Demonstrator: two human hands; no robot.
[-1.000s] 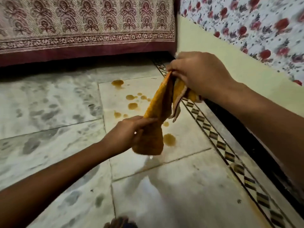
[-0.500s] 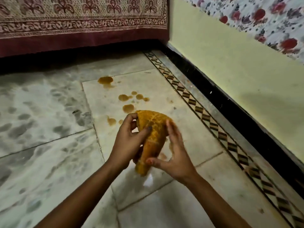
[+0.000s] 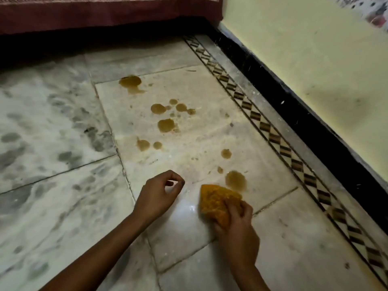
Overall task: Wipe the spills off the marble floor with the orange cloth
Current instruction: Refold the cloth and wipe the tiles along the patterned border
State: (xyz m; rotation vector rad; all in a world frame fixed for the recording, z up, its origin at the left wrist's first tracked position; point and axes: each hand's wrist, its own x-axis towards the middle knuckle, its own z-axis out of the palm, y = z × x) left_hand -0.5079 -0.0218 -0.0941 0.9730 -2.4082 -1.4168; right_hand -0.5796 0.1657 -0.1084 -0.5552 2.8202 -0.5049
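Covering the near half of the orange cloth [image 3: 216, 201], the right hand [image 3: 237, 225] grips it bunched on the marble floor [image 3: 63, 185], its far tip just beside the nearest spill [image 3: 236, 180], while the left hand [image 3: 157, 196] seems to hover, fingers [image 3: 168, 174] loosely curled and empty. Half a second ago both hands held the cloth in the air; now the left has let go. Other spills [image 3: 165, 125] dot open floor beyond, the patterned border [image 3: 273, 133] and black skirting [image 3: 315, 127] running along the right.
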